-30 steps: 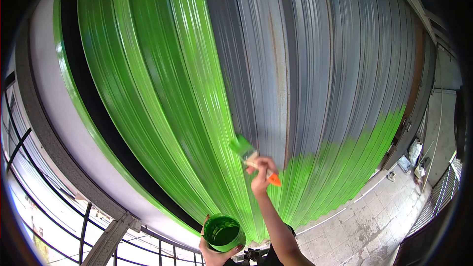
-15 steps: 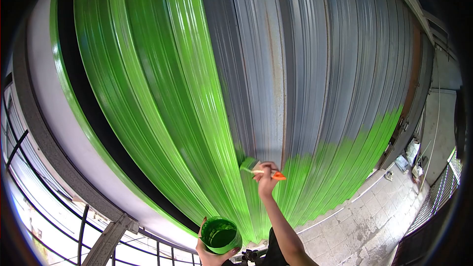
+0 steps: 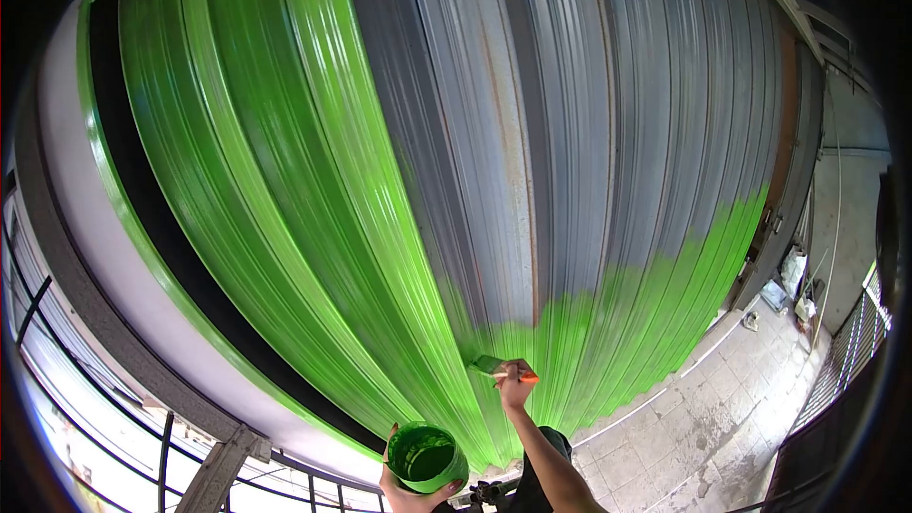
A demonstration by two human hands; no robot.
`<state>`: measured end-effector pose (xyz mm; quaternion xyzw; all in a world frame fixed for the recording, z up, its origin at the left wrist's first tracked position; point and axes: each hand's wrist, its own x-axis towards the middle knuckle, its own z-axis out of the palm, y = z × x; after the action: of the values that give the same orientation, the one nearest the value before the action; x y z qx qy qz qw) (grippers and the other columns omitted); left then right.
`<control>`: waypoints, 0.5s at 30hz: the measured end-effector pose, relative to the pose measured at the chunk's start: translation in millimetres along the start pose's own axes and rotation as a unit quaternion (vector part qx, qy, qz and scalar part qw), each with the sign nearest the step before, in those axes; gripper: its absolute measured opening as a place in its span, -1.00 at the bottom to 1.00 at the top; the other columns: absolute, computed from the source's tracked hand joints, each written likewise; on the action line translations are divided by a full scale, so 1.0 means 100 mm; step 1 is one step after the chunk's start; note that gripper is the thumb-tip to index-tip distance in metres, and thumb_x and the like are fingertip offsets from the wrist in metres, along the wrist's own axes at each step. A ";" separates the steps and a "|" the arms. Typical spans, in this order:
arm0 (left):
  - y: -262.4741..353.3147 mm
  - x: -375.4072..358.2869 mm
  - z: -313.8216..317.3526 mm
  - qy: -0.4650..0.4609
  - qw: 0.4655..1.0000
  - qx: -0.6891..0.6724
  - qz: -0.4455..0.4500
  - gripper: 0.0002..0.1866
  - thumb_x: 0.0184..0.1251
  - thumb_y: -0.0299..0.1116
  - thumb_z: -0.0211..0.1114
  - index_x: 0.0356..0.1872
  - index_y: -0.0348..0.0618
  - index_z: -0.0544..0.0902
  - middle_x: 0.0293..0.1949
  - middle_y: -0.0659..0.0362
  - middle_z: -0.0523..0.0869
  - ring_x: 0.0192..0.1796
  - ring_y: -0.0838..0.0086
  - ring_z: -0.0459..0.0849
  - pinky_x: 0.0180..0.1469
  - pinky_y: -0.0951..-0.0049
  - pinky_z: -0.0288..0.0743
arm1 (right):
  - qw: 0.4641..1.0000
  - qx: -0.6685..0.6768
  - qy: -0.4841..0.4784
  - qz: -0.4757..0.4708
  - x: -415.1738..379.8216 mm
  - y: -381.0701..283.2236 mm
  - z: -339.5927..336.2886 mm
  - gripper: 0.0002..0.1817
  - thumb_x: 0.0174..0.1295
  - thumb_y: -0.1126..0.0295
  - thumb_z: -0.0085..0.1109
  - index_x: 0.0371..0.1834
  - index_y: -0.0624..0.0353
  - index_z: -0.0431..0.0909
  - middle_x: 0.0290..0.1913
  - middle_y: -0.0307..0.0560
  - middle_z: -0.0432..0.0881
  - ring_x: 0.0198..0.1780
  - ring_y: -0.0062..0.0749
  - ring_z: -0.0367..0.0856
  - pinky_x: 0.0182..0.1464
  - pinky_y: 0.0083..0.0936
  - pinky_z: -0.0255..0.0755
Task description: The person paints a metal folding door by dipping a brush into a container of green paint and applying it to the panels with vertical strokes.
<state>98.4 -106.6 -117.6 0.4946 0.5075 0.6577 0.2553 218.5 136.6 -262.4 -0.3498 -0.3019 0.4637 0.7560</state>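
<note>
My right hand is closed around a paintbrush with an orange handle end; its green-coated bristles point left and touch the lower part of the ribbed metal panel. Green paint covers the panel's left side and its lower band, while the upper middle and right are grey with a rusty streak. At the bottom, my left hand wraps round a round container of green paint, its open top facing up. The container is left of the brush and below it.
A tiled floor runs along the panel's foot at the right, with small bags near the far end. Dark metal bars and a grey post stand at the lower left. A white railing is at the right.
My right hand and the brush have moved down the panel. Fresh green now covers a grey patch above the brush. The view has shifted slightly; my left hand still holds the container.
</note>
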 end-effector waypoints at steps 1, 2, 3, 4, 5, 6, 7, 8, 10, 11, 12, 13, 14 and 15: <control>0.02 0.02 0.00 -0.004 1.000 -0.003 0.001 -0.14 -0.37 -0.30 0.62 0.05 -0.47 0.39 -0.13 0.01 0.62 -0.09 0.35 0.63 0.04 0.35 0.51 | 1.000 0.016 -0.005 -0.007 0.09 -0.05 0.11 -0.84 0.18 0.49 -0.05 -0.52 0.28 0.46 -0.61 -0.15 0.52 -0.75 -0.59 0.39 -0.74 -0.63 0.24; 0.03 0.02 -0.01 -0.006 1.000 -0.006 0.000 -0.15 -0.37 -0.30 0.62 0.05 -0.47 0.39 -0.13 0.01 0.62 -0.09 0.34 0.63 0.04 0.35 0.51 | 0.999 0.032 -0.010 -0.013 0.18 -0.16 0.26 -0.84 0.19 0.49 -0.06 -0.51 0.27 0.46 -0.62 -0.16 0.51 -0.75 -0.60 0.39 -0.74 -0.63 0.23; 0.03 0.00 -0.02 -0.006 1.000 -0.002 0.000 -0.15 -0.37 -0.30 0.62 0.05 -0.47 0.40 -0.13 0.01 0.62 -0.09 0.34 0.63 0.04 0.35 0.50 | 0.996 0.068 -0.031 -0.043 0.29 -0.34 0.43 -0.84 0.20 0.50 -0.07 -0.50 0.27 0.45 -0.63 -0.16 0.49 -0.74 -0.60 0.39 -0.73 -0.64 0.22; 0.01 0.00 -0.04 -0.005 1.000 0.001 0.002 -0.15 -0.37 -0.30 0.62 0.05 -0.48 0.40 -0.13 0.01 0.62 -0.09 0.34 0.63 0.04 0.36 0.50 | 0.990 0.106 -0.053 -0.074 0.42 -0.58 0.64 -0.85 0.21 0.50 -0.09 -0.48 0.26 0.44 -0.64 -0.17 0.47 -0.73 -0.60 0.39 -0.71 -0.64 0.22; -0.01 0.00 -0.04 -0.004 1.000 0.004 0.004 -0.15 -0.37 -0.30 0.62 0.04 -0.48 0.40 -0.13 0.01 0.62 -0.09 0.34 0.63 0.04 0.36 0.50 | 0.986 0.116 -0.058 -0.105 0.50 -0.89 0.84 -0.85 0.23 0.47 -0.12 -0.46 0.25 0.42 -0.62 -0.14 0.46 -0.73 -0.53 0.40 -0.71 -0.61 0.24; -0.02 -0.01 -0.04 -0.005 1.000 0.000 0.001 -0.14 -0.37 -0.30 0.62 0.04 -0.48 0.40 -0.13 0.01 0.62 -0.09 0.34 0.63 0.04 0.36 0.50 | 0.981 0.125 -0.065 -0.136 0.54 -1.20 1.00 -0.84 0.24 0.44 -0.15 -0.44 0.24 0.41 -0.61 -0.11 0.46 -0.73 -0.47 0.42 -0.72 -0.58 0.26; -0.04 -0.02 -0.03 -0.004 1.000 -0.003 -0.002 -0.14 -0.38 -0.30 0.62 0.05 -0.48 0.39 -0.13 0.01 0.62 -0.09 0.35 0.63 0.04 0.36 0.50 | 0.976 0.136 -0.068 -0.153 0.60 -1.46 1.11 -0.84 0.23 0.44 -0.15 -0.42 0.25 0.41 -0.61 -0.10 0.46 -0.73 -0.46 0.42 -0.71 -0.57 0.26; -0.04 -0.02 -0.03 -0.003 1.000 -0.006 -0.004 -0.14 -0.38 -0.31 0.62 0.05 -0.48 0.39 -0.13 0.01 0.62 -0.09 0.35 0.63 0.05 0.36 0.50 | 0.972 0.147 -0.072 -0.170 0.65 -1.67 1.22 -0.83 0.22 0.43 -0.16 -0.41 0.25 0.41 -0.61 -0.08 0.47 -0.73 -0.45 0.42 -0.71 -0.55 0.27; -0.02 -0.01 0.00 0.001 1.000 -0.006 0.002 -0.13 -0.38 -0.31 0.62 0.05 -0.48 0.39 -0.13 0.00 0.62 -0.09 0.34 0.63 0.05 0.35 0.50 | 0.968 0.151 -0.087 -0.179 0.67 -1.69 1.27 -0.83 0.21 0.42 -0.17 -0.40 0.26 0.41 -0.60 -0.05 0.47 -0.74 -0.43 0.41 -0.71 -0.53 0.27; 0.00 -0.01 0.01 0.001 1.000 -0.006 0.005 -0.13 -0.38 -0.31 0.62 0.06 -0.47 0.39 -0.12 0.00 0.62 -0.09 0.34 0.63 0.05 0.35 0.50 | 0.970 0.143 -0.098 -0.172 0.67 -1.53 1.21 -0.83 0.20 0.42 -0.16 -0.40 0.26 0.41 -0.60 -0.04 0.47 -0.74 -0.43 0.41 -0.70 -0.53 0.27; 0.01 -0.01 0.03 0.001 1.000 -0.009 0.000 -0.12 -0.38 -0.30 0.62 0.06 -0.47 0.38 -0.12 0.00 0.62 -0.08 0.34 0.63 0.05 0.35 0.50 | 0.971 0.135 -0.109 -0.167 0.66 -1.36 1.13 -0.83 0.18 0.42 -0.16 -0.40 0.27 0.42 -0.59 -0.03 0.48 -0.74 -0.42 0.40 -0.70 -0.52 0.27; 0.02 -0.01 0.04 0.000 1.000 -0.013 -0.006 -0.12 -0.38 -0.30 0.63 0.07 -0.47 0.38 -0.12 0.00 0.62 -0.08 0.34 0.63 0.05 0.35 0.50 | 0.973 0.163 -0.095 -0.131 0.61 -1.11 1.00 -0.86 0.20 0.42 -0.07 -0.46 0.23 0.42 -0.59 -0.14 0.47 -0.72 -0.49 0.41 -0.69 -0.58 0.28; 0.03 -0.01 0.05 -0.001 1.000 -0.016 -0.011 -0.11 -0.39 -0.30 0.63 0.08 -0.46 0.37 -0.12 0.01 0.62 -0.08 0.34 0.63 0.05 0.35 0.50 | 0.976 0.144 -0.090 -0.136 0.60 -0.76 0.81 -0.87 0.19 0.44 -0.06 -0.46 0.23 0.43 -0.60 -0.15 0.47 -0.73 -0.50 0.41 -0.70 -0.59 0.27; 0.02 -0.02 0.04 -0.005 1.000 -0.011 -0.015 -0.10 -0.39 -0.30 0.63 0.09 -0.46 0.37 -0.12 0.01 0.62 -0.08 0.34 0.63 0.05 0.35 0.50 | 0.979 0.125 -0.084 -0.139 0.55 -0.45 0.57 -0.88 0.18 0.45 -0.05 -0.45 0.24 0.43 -0.60 -0.15 0.47 -0.73 -0.52 0.41 -0.72 -0.60 0.26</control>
<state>103.3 -107.4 -116.3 0.4872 0.5067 0.6567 0.2732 217.1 186.8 -185.9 -0.1670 -0.3491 0.4160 0.8229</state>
